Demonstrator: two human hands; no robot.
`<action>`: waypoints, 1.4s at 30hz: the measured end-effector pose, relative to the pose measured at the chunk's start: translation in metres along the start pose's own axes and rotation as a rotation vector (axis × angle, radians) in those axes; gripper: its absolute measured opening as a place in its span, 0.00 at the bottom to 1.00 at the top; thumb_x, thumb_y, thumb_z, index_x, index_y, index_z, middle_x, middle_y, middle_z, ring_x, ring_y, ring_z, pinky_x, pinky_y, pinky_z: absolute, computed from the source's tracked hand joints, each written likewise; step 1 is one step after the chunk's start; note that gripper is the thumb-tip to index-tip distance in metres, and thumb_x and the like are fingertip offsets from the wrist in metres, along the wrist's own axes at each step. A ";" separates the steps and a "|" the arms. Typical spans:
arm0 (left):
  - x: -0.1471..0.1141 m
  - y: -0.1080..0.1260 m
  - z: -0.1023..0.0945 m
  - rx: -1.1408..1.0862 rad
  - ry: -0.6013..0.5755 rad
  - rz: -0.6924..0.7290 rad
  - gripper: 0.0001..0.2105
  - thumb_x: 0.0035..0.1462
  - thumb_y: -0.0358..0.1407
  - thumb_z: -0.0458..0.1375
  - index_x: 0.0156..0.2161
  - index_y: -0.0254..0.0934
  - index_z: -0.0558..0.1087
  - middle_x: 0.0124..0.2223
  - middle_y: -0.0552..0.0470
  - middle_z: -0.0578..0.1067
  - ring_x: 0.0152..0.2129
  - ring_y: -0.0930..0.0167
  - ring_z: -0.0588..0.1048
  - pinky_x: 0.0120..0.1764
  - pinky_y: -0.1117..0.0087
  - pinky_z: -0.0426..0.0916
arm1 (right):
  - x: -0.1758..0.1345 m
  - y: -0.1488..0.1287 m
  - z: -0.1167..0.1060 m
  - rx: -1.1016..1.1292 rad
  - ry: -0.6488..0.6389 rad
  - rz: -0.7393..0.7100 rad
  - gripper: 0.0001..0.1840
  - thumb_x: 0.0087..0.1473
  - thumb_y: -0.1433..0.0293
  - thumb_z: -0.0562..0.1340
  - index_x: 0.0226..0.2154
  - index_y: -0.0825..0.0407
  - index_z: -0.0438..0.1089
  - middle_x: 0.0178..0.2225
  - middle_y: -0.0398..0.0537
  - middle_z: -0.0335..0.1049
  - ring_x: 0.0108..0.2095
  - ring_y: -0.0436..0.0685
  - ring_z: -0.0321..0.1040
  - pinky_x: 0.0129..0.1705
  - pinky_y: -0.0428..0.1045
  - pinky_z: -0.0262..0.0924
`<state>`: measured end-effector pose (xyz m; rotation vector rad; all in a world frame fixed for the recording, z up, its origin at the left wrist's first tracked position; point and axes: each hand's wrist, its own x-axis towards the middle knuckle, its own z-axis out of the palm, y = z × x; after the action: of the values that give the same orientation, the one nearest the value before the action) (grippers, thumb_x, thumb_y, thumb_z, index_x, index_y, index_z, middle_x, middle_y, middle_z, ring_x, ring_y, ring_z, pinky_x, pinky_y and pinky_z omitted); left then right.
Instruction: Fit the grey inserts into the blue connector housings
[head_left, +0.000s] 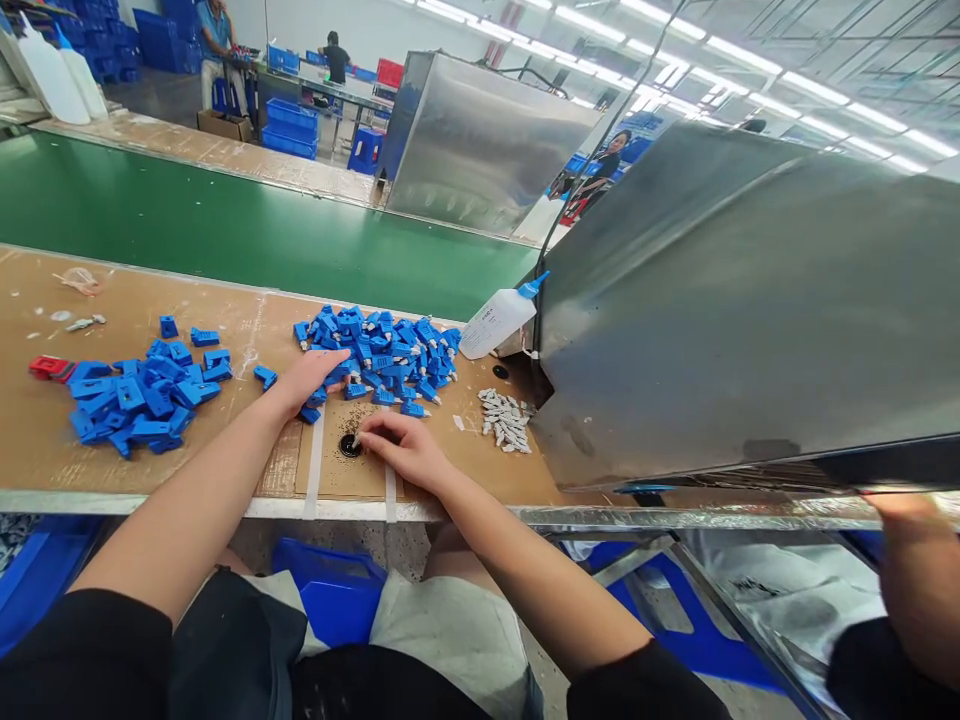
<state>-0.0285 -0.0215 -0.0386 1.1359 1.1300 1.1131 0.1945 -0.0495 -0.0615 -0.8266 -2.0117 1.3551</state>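
My left hand (319, 378) lies at the near left edge of a heap of blue plastic blocks (386, 350), many with pale tips sticking out. Its fingers curl down among them, and what they grip is hidden. With thumb and finger pinched, my right hand (405, 448) holds a small grey-white piece (358, 438) over a round black dish (349, 446). Dark specks surround the dish on a cardboard sheet (337, 480) taped to the bench. To the right of that hand lies a pile of similar grey-white pieces (506, 420).
Another heap of blue blocks (142, 395) lies left, beside a red piece (51, 368). A white bottle with blue nozzle (499, 320) leans near a large metal housing (735, 320). A green conveyor belt (247, 220) runs behind. Another person's arm (919, 580) reaches in at right.
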 end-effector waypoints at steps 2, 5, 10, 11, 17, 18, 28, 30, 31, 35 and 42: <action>-0.001 0.001 -0.001 0.017 -0.012 -0.010 0.22 0.61 0.50 0.57 0.26 0.33 0.74 0.20 0.51 0.70 0.16 0.75 0.62 0.26 0.71 0.57 | 0.010 -0.003 -0.003 0.190 0.088 0.076 0.16 0.58 0.55 0.67 0.37 0.50 0.73 0.26 0.42 0.71 0.24 0.50 0.65 0.26 0.46 0.62; -0.003 0.006 -0.001 0.057 -0.055 -0.032 0.24 0.61 0.52 0.55 0.25 0.33 0.75 0.17 0.52 0.67 0.15 0.75 0.60 0.24 0.71 0.56 | 0.029 -0.010 -0.011 0.445 0.202 0.127 0.16 0.55 0.56 0.68 0.36 0.50 0.70 0.21 0.37 0.67 0.17 0.47 0.58 0.18 0.43 0.56; -0.005 0.014 0.000 0.047 -0.056 -0.073 0.24 0.60 0.52 0.56 0.24 0.33 0.74 0.14 0.53 0.63 0.12 0.75 0.56 0.20 0.70 0.51 | 0.054 -0.015 -0.017 0.591 0.297 0.083 0.16 0.50 0.58 0.70 0.35 0.49 0.67 0.22 0.38 0.69 0.19 0.49 0.63 0.17 0.43 0.61; -0.005 0.015 0.000 0.045 -0.055 -0.084 0.23 0.60 0.52 0.56 0.24 0.33 0.74 0.14 0.53 0.63 0.11 0.75 0.56 0.19 0.70 0.51 | 0.056 -0.013 -0.016 0.583 0.306 0.070 0.17 0.50 0.57 0.70 0.35 0.49 0.67 0.22 0.39 0.69 0.20 0.49 0.63 0.17 0.43 0.62; -0.001 0.010 -0.003 0.067 -0.086 -0.122 0.24 0.61 0.52 0.56 0.25 0.33 0.75 0.15 0.53 0.64 0.11 0.75 0.57 0.18 0.71 0.51 | 0.052 0.000 -0.006 0.375 0.275 -0.028 0.20 0.55 0.52 0.67 0.41 0.48 0.67 0.30 0.43 0.72 0.29 0.53 0.71 0.28 0.48 0.73; -0.001 0.010 -0.003 0.067 -0.088 -0.119 0.24 0.61 0.52 0.56 0.25 0.33 0.75 0.15 0.52 0.64 0.12 0.75 0.58 0.19 0.71 0.51 | 0.051 0.001 -0.005 0.351 0.280 -0.049 0.21 0.56 0.52 0.67 0.43 0.47 0.66 0.32 0.43 0.71 0.31 0.53 0.72 0.30 0.48 0.74; 0.000 0.014 0.001 0.075 -0.108 -0.131 0.22 0.60 0.50 0.58 0.24 0.34 0.74 0.15 0.53 0.64 0.11 0.75 0.56 0.18 0.70 0.49 | 0.054 0.008 -0.004 0.033 0.254 -0.185 0.11 0.65 0.59 0.60 0.42 0.47 0.62 0.37 0.45 0.69 0.34 0.53 0.70 0.35 0.48 0.70; 0.002 0.012 0.001 0.092 -0.105 -0.130 0.22 0.60 0.50 0.59 0.24 0.34 0.74 0.15 0.53 0.65 0.11 0.76 0.56 0.18 0.70 0.49 | 0.054 0.005 -0.004 -0.073 0.243 -0.219 0.09 0.66 0.61 0.59 0.43 0.48 0.63 0.38 0.45 0.70 0.36 0.53 0.70 0.39 0.49 0.68; 0.003 0.012 0.001 0.107 -0.104 -0.123 0.22 0.60 0.50 0.58 0.24 0.34 0.74 0.16 0.53 0.66 0.12 0.76 0.56 0.19 0.71 0.49 | 0.055 0.003 -0.004 -0.120 0.245 -0.227 0.09 0.66 0.62 0.59 0.45 0.48 0.63 0.38 0.45 0.71 0.36 0.53 0.70 0.40 0.48 0.66; 0.004 0.011 0.002 0.160 -0.107 -0.102 0.22 0.61 0.50 0.58 0.23 0.34 0.74 0.17 0.52 0.67 0.14 0.75 0.59 0.20 0.71 0.50 | 0.054 -0.004 -0.009 -0.329 0.238 -0.207 0.09 0.68 0.63 0.57 0.44 0.50 0.67 0.34 0.46 0.73 0.34 0.54 0.69 0.40 0.47 0.61; -0.002 0.028 -0.009 0.128 0.057 -0.120 0.28 0.61 0.59 0.54 0.23 0.36 0.72 0.14 0.53 0.63 0.10 0.76 0.57 0.17 0.72 0.48 | 0.047 -0.012 -0.014 -0.483 0.137 -0.278 0.18 0.71 0.63 0.52 0.33 0.51 0.69 0.30 0.46 0.72 0.31 0.53 0.66 0.35 0.46 0.54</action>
<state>-0.0394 -0.0202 -0.0109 1.1245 1.3119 0.9969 0.1725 -0.0094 -0.0404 -0.7764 -2.2738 0.6485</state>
